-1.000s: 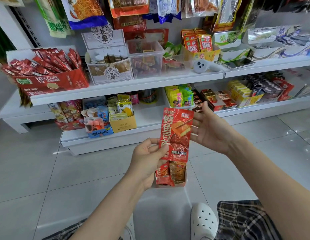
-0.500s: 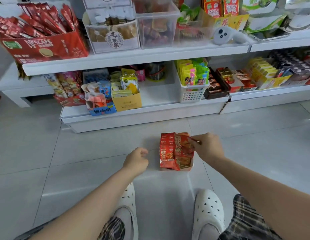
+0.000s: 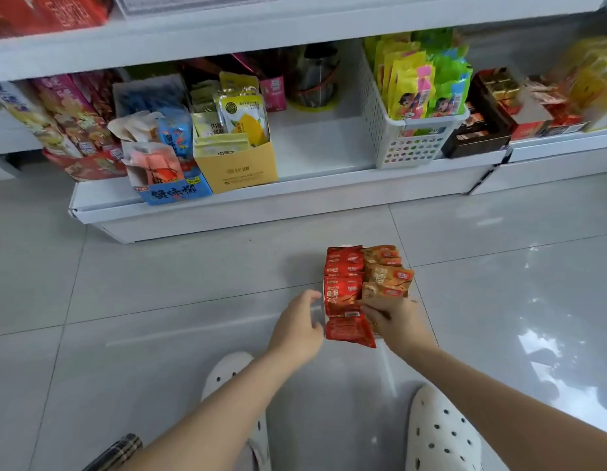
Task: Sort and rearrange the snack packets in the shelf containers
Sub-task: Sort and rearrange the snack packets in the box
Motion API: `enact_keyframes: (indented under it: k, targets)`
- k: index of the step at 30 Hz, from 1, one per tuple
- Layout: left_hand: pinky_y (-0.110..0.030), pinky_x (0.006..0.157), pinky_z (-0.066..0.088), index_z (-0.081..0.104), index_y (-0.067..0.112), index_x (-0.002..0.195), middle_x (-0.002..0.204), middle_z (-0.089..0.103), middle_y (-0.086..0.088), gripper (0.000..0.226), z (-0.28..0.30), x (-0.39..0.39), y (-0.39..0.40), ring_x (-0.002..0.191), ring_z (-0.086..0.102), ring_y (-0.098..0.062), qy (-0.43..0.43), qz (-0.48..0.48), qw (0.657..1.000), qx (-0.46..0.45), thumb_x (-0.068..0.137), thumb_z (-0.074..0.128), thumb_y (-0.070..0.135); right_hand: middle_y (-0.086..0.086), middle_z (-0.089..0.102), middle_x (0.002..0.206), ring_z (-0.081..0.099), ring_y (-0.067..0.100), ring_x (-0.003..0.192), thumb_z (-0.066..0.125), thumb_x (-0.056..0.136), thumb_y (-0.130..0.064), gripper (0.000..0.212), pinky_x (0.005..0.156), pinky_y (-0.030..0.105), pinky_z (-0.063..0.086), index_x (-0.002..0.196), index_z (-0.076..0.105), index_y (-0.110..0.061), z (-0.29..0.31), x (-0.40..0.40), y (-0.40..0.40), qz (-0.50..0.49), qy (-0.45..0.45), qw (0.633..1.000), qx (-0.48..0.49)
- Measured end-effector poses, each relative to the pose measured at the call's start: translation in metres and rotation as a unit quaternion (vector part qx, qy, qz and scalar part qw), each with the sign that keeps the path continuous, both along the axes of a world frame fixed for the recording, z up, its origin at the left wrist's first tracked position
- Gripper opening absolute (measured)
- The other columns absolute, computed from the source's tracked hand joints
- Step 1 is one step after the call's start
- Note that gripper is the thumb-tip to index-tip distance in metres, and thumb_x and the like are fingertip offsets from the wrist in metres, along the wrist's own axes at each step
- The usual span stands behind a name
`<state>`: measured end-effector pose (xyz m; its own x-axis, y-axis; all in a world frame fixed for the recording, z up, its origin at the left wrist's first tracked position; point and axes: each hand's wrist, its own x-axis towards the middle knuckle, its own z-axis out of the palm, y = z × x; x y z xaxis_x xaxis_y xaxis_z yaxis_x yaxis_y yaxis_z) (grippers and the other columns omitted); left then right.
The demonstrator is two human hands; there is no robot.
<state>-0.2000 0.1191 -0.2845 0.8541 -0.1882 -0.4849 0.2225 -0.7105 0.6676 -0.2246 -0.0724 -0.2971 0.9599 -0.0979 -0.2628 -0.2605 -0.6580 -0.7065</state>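
Down on the grey tiled floor (image 3: 159,283), in front of the white bottom shelf (image 3: 322,154), sits the small snack box (image 3: 370,287) I am working on, packed with red packets (image 3: 342,287) on its left side and orange-brown packets (image 3: 387,277) on its right. My right hand (image 3: 400,322) is at the near right corner of that box, fingers curled onto the near edge of the orange-brown packets, so that grip is closed on them. One red packet (image 3: 350,331) lies tilted over the near edge of the box, just beside my right hand and touching the red packets behind it. My left hand (image 3: 298,329) is just left of the box, fingers relaxed and apart, holding nothing; I cannot tell whether the fingertips touch the box wall. Beyond the box, on the bottom shelf, a yellow carton (image 3: 237,164) of yellow-green pouches stands beside a blue carton (image 3: 173,192) of pink and blue packets, with a bare stretch of shelf between the yellow carton and a white perforated basket (image 3: 410,147) holding yellow and green packets. Right of that basket is a dark tray of sweets (image 3: 478,137). Nearer than the box, my two white perforated clogs (image 3: 441,436) rest on the floor.
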Motion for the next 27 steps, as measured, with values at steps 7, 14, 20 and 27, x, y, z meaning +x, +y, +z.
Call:
enact_keyframes:
  k: [7,14,20,27]
  targets:
    - [-0.029,0.111,0.032,0.041,0.018,0.144,0.150,0.039,-0.001,0.060,-0.014,-0.005,-0.018,0.137,0.037,-0.020,0.011,-0.228,0.972,0.054,0.087,0.047,-0.002,-0.006,0.072,0.111,0.064,0.018,0.103,0.055,0.086,-0.013,0.038,0.084,0.021,0.047,0.113,0.072,-0.033,0.001,0.003,-0.011,0.189,0.100,0.974,-0.070]
    - [-0.028,0.108,0.037,0.050,0.025,0.138,0.143,0.048,0.006,0.057,-0.016,-0.011,-0.012,0.132,0.043,-0.016,-0.047,-0.223,0.974,0.020,0.087,0.046,0.000,-0.004,0.067,0.121,0.050,0.026,0.119,0.054,0.090,-0.014,0.032,0.093,0.036,0.035,0.115,0.070,-0.026,0.001,0.043,-0.015,0.139,-0.016,0.962,-0.233]
    - [-0.025,0.111,0.034,0.046,0.026,0.142,0.146,0.045,0.009,0.058,-0.021,-0.018,-0.003,0.133,0.041,-0.013,-0.056,-0.220,0.974,-0.001,0.089,0.049,0.003,-0.007,0.065,0.121,0.050,0.023,0.115,0.059,0.091,-0.021,0.032,0.096,0.042,0.034,0.121,0.065,-0.030,-0.023,0.060,0.012,0.181,-0.022,0.915,-0.360]
    - [-0.017,0.101,0.035,0.054,0.020,0.134,0.137,0.051,0.009,0.053,-0.027,-0.017,0.001,0.127,0.042,-0.010,-0.106,-0.175,0.979,-0.023,0.085,0.050,0.000,0.004,0.063,0.088,0.059,0.029,0.081,0.087,0.056,-0.009,0.028,0.068,0.041,0.046,0.079,0.076,-0.021,-0.037,0.052,0.016,0.148,-0.102,0.894,-0.410]
